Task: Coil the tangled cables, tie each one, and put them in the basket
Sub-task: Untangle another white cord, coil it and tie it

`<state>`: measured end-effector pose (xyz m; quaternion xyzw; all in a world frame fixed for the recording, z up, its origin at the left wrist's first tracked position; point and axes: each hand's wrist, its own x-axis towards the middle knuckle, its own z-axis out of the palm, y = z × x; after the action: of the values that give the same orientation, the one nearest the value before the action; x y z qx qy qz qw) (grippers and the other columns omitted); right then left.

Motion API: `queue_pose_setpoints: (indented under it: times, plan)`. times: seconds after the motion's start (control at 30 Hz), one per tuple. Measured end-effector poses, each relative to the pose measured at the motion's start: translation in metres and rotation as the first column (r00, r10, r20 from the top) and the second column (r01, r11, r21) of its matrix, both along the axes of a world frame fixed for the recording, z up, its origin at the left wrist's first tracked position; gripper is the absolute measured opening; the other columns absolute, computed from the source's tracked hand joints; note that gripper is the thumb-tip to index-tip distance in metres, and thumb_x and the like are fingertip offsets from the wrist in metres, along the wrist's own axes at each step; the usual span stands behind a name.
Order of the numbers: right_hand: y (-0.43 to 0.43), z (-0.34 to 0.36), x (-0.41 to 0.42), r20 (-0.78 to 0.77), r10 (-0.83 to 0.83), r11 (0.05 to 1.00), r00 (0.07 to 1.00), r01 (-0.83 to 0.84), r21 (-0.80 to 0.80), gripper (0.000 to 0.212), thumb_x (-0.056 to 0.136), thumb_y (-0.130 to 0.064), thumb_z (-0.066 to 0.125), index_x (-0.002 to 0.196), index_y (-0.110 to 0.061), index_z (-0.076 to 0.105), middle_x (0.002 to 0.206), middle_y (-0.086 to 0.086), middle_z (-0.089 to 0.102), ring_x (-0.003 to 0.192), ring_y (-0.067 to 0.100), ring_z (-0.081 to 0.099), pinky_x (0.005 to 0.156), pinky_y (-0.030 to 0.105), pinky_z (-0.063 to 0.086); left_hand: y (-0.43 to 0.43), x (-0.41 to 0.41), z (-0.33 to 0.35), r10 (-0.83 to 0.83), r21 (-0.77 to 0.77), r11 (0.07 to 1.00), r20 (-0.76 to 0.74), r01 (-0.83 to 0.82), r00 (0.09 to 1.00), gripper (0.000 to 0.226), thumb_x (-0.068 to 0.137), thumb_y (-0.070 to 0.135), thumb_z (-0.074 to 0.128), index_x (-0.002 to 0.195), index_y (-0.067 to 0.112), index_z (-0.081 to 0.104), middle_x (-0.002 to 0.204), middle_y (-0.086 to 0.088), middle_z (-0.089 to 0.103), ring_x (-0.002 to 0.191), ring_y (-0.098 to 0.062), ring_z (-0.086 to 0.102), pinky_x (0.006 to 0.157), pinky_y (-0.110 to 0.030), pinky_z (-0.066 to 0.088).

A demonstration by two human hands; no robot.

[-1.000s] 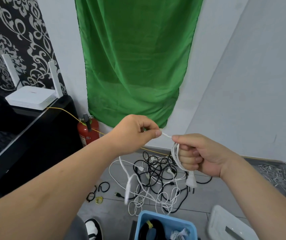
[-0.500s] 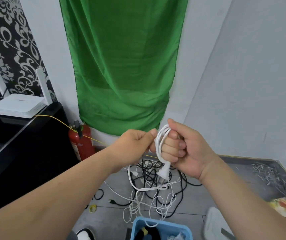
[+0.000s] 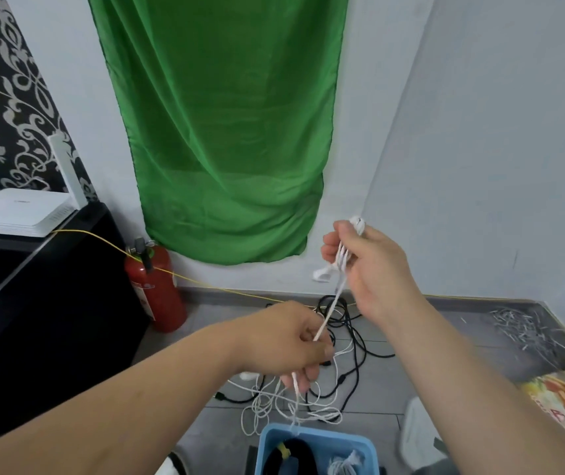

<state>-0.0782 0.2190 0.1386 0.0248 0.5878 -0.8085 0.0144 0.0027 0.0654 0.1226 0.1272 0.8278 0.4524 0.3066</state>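
Observation:
My right hand [image 3: 366, 269] is raised and grips a small coil of white cable [image 3: 342, 258], its white plug [image 3: 322, 274] sticking out to the left. A taut strand of that cable runs down-left to my left hand [image 3: 291, 344], which pinches it and lets the loose end hang toward the blue basket [image 3: 267, 443]. The basket at the bottom edge holds a coiled black cable with a yellow tie [image 3: 283, 452] and a white bundle [image 3: 342, 466]. A tangle of black and white cables [image 3: 329, 389] lies on the floor behind my hands.
A red fire extinguisher [image 3: 158, 289] stands against the wall beside a black cabinet [image 3: 41, 303] carrying a white router [image 3: 17, 210]. A yellow cord [image 3: 205, 286] runs along the skirting. A green cloth [image 3: 226, 132] hangs on the wall. A white object [image 3: 418, 437] sits right of the basket.
My right hand has lifted the coil up and to the right. My left hand has dropped down-left, and the strand between them has drawn out straight.

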Motion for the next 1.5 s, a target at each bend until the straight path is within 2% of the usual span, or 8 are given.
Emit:
queue_pose_setpoints:
  times: [0.13, 0.27, 0.5, 0.8, 0.93, 1.13, 1.37, 1.5]
  plan:
    - [0.016, -0.011, 0.000, -0.186, 0.110, 0.800, 0.976, 0.025, 0.599, 0.017, 0.095, -0.016, 0.071, 0.082, -0.008, 0.076, 0.075, 0.008, 0.077, 0.066, 0.015, 0.071, 0.071, 0.033, 0.059, -0.014, -0.014, 0.012, 0.144, -0.039, 0.987, -0.214, -0.156, 0.966, 0.011, 0.099, 0.021, 0.063, 0.094, 0.016, 0.072, 0.068, -0.001, 0.068, 0.055, -0.012, 0.060, 0.060, -0.029, 0.054]
    - [0.012, -0.009, 0.012, 0.120, 0.375, 0.583, 0.919, -0.335, 0.740, 0.035, 0.103, -0.035, 0.059, 0.083, -0.009, 0.071, 0.069, 0.006, 0.074, 0.059, 0.015, 0.068, 0.062, 0.033, 0.051, -0.039, -0.028, 0.017, 0.315, 0.017, 0.938, -0.464, -0.347, 0.828, 0.011, 0.092, 0.031, 0.074, 0.088, 0.022, 0.079, 0.069, 0.001, 0.069, 0.057, -0.007, 0.050, 0.058, -0.023, 0.044]
    - [-0.005, 0.003, 0.035, 0.342, 0.656, 0.619, 0.673, -0.739, 0.267, 0.042, 0.104, -0.034, 0.052, 0.069, -0.011, 0.056, 0.051, 0.002, 0.031, 0.043, 0.015, 0.026, 0.049, 0.027, 0.025, -0.059, -0.035, 0.011, 0.455, 0.158, 0.884, -0.502, -0.439, 0.736, 0.009, 0.085, 0.029, 0.083, 0.094, 0.027, 0.084, 0.082, 0.005, 0.078, 0.080, -0.021, 0.071, 0.077, -0.034, 0.056]
    - [-0.006, 0.005, 0.016, 0.417, 0.364, 0.930, 0.833, -0.354, -0.104, 0.037, 0.099, -0.032, 0.047, 0.065, -0.016, 0.050, 0.048, -0.005, 0.025, 0.037, 0.012, 0.020, 0.038, 0.025, 0.024, -0.085, -0.039, 0.005, 0.423, -0.068, 0.849, -0.507, -0.524, 0.751, 0.021, 0.099, 0.015, 0.062, 0.105, 0.026, 0.079, 0.081, 0.005, 0.077, 0.062, -0.007, 0.072, 0.062, -0.023, 0.058]
    - [-0.006, 0.006, 0.005, 0.342, 0.288, 0.905, 0.894, -0.137, -0.404, 0.042, 0.100, -0.029, 0.045, 0.062, -0.015, 0.051, 0.047, -0.007, 0.028, 0.036, 0.010, 0.022, 0.039, 0.025, 0.024, -0.100, -0.036, 0.001, 0.356, -0.304, 0.830, -0.357, -0.468, 0.864, 0.019, 0.102, 0.022, 0.058, 0.109, 0.030, 0.074, 0.078, 0.005, 0.075, 0.049, -0.001, 0.062, 0.055, -0.019, 0.051]
    - [-0.020, -0.001, -0.001, 0.295, 0.163, 0.881, 0.942, -0.004, -0.473, 0.044, 0.105, -0.032, 0.041, 0.065, -0.016, 0.051, 0.050, -0.005, 0.031, 0.040, 0.012, 0.024, 0.044, 0.026, 0.027, -0.068, -0.013, 0.004, 0.059, -0.347, 0.929, -0.200, -0.126, 0.978, 0.015, 0.098, 0.038, 0.061, 0.104, 0.033, 0.075, 0.081, 0.018, 0.059, 0.080, -0.006, 0.058, 0.073, -0.018, 0.046]
    - [-0.022, 0.000, -0.005, 0.319, 0.138, 0.766, 0.938, 0.103, -0.635, 0.028, 0.107, -0.016, 0.037, 0.106, 0.000, 0.060, 0.075, 0.007, 0.060, 0.067, 0.019, 0.049, 0.079, 0.035, 0.043, -0.055, -0.015, 0.001, 0.076, -0.232, 0.961, -0.302, -0.151, 0.950, 0.026, 0.098, 0.044, 0.063, 0.091, 0.023, 0.076, 0.090, 0.004, 0.075, 0.088, -0.013, 0.070, 0.084, -0.029, 0.058]
    - [-0.027, -0.006, -0.007, 0.229, 0.102, 0.915, 0.968, 0.000, -0.404, 0.026, 0.110, -0.017, 0.042, 0.103, -0.002, 0.062, 0.079, 0.006, 0.061, 0.067, 0.018, 0.058, 0.082, 0.035, 0.050, -0.040, -0.011, 0.001, 0.013, -0.222, 0.972, -0.293, -0.081, 0.956, 0.030, 0.107, 0.030, 0.050, 0.092, 0.020, 0.075, 0.074, 0.012, 0.065, 0.069, 0.008, 0.059, 0.069, -0.007, 0.044]
